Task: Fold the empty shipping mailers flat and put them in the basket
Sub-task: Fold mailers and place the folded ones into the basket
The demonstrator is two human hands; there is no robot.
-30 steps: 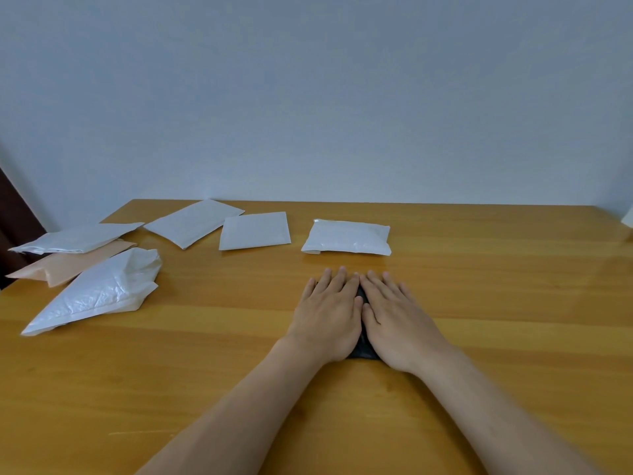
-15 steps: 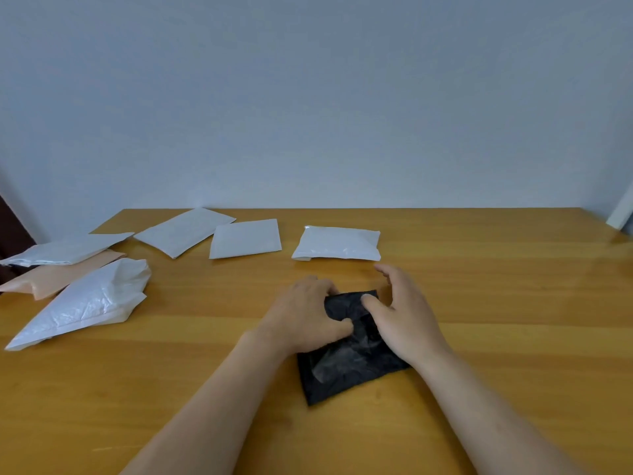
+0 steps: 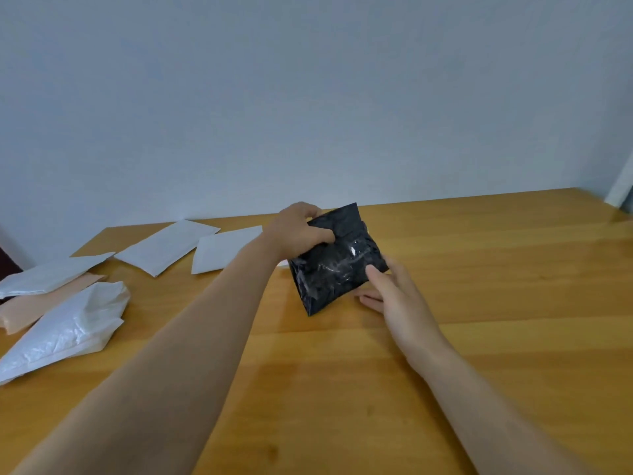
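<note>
Lifted off the table (image 3: pixel 479 303) since the previous frame, where it lay flat under both hands, the folded black mailer (image 3: pixel 337 258) is now held up and tilted near the far edge at mid-table; whether its lowest corner touches the wood cannot be told.

Left edge: a flat white mailer (image 3: pixel 51 274) overlaps a peach mailer (image 3: pixel 44 303). Just in front of them lies a crumpled white mailer (image 3: pixel 65 330), unfolded. Towards the far left corner, two more flat white mailers – one angled (image 3: pixel 168 246), one squarer (image 3: pixel 226 248) – sit just beside each other, the second partly hidden by the left forearm.

Left hand (image 3: pixel 301 231): it grips the black mailer at its upper left edge, thumb across the front, fingers curled behind.

Right hand (image 3: pixel 394 296): it is relaxed with fingers straight and low over the table – only the thumb tip touches the mailer's lower right corner.
</note>
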